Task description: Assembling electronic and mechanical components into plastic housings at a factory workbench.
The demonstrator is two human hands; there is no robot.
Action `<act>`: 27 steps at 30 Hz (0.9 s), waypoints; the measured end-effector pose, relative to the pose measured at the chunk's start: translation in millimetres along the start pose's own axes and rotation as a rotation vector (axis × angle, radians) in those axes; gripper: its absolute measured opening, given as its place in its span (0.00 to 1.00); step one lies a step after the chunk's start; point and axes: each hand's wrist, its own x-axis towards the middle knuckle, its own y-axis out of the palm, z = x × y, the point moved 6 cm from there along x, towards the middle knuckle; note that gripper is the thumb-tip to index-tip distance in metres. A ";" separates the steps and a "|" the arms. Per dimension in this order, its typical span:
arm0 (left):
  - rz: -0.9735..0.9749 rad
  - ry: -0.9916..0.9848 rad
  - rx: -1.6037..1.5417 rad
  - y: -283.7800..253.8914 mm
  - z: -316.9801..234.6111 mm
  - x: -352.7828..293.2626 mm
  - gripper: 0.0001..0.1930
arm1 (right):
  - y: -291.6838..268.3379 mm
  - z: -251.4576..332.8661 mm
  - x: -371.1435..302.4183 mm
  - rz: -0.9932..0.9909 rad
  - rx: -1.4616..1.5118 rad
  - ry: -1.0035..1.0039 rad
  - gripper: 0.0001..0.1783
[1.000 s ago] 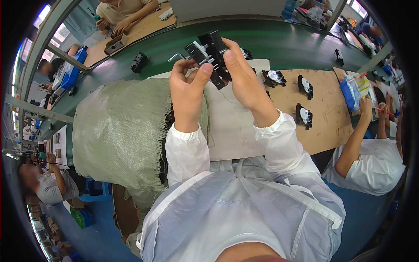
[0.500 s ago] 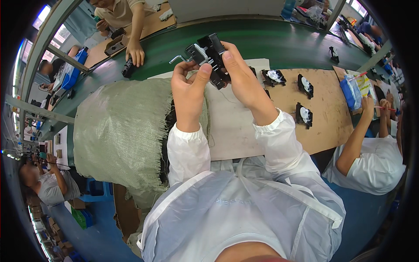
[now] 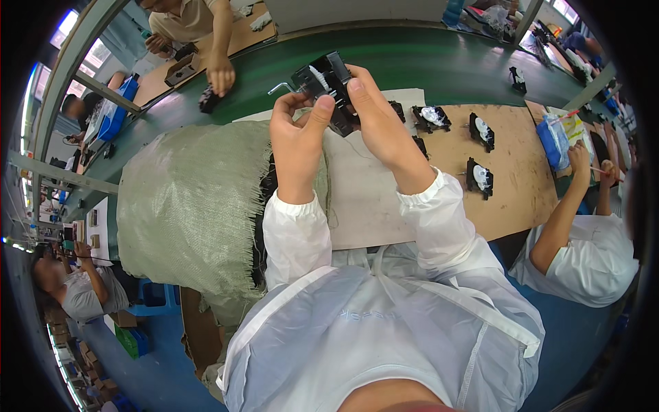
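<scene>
Above the table, in front of me, I hold a black plastic assembly (image 3: 338, 74) with a white gear in its middle and a bent metal crank (image 3: 280, 88) sticking out to the left. My left hand (image 3: 298, 145) is closed on its lower left side, the thumb pressed against it. On the right side, my right hand (image 3: 382, 127) grips it, thumb on the near face and fingers behind. Both palms hide part of the lower end. Similar black-and-white assemblies (image 3: 482, 132) lie on the cardboard (image 3: 511, 199) to the right; some are partly covered by my right hand.
A green woven sack (image 3: 192, 199) bulges up at left. Beyond runs a green belt (image 3: 391, 58), where a co-worker's hand (image 3: 221, 74) is at a black part (image 3: 208, 101). Another assembly (image 3: 517, 80) sits on the belt's right. A second co-worker (image 3: 580, 257) sits close at right.
The held assembly has turned slightly, and its two black blocks appear closer together. On the belt, the right-hand assembly has shifted left. The co-worker's hand and black part have moved a little right.
</scene>
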 end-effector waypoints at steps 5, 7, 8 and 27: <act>-0.031 0.004 0.068 3.3 -1.3 -2.2 0.26 | 3.1 2.0 0.7 0.034 -0.172 -0.082 0.26; -0.020 0.022 0.064 8.6 0.3 -2.8 0.26 | 1.2 -2.3 0.4 0.020 -0.184 -0.086 0.27; -0.012 0.043 0.061 11.4 0.4 -3.1 0.25 | 0.4 -4.9 0.4 0.009 -0.196 -0.092 0.28; 0.311 0.069 0.231 3.3 33.2 131.4 0.18 | -53.9 -59.1 163.0 0.102 0.401 0.215 0.23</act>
